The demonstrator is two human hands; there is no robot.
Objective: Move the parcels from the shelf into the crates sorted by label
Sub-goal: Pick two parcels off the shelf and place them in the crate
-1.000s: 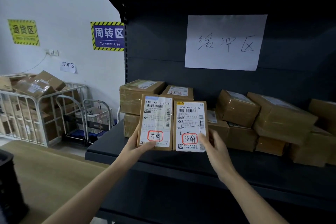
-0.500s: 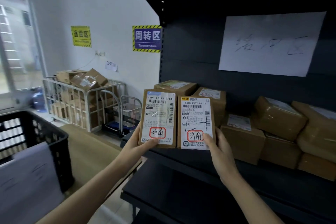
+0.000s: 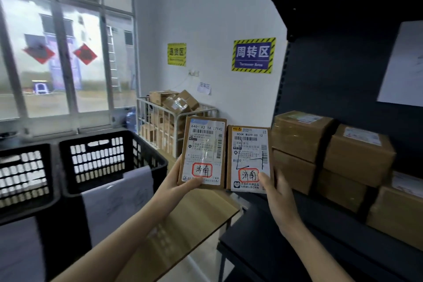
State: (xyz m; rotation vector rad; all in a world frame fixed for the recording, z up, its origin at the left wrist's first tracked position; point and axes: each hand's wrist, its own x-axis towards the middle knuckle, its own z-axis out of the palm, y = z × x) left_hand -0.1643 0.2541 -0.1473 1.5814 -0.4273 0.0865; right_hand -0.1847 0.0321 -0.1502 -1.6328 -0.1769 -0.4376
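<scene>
Cardboard parcels (image 3: 202, 151) (upright) — left hand (image 3: 180, 182) holds one, right hand (image 3: 279, 192) another.

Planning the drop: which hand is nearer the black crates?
Left. The left hand, holding one parcel, is just right of the crates; the right hand is farther right, beside the shelf.

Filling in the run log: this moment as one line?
left hand: holds left parcel | right hand: holds right parcel | labels: both 济南 | crates: at left
</scene>
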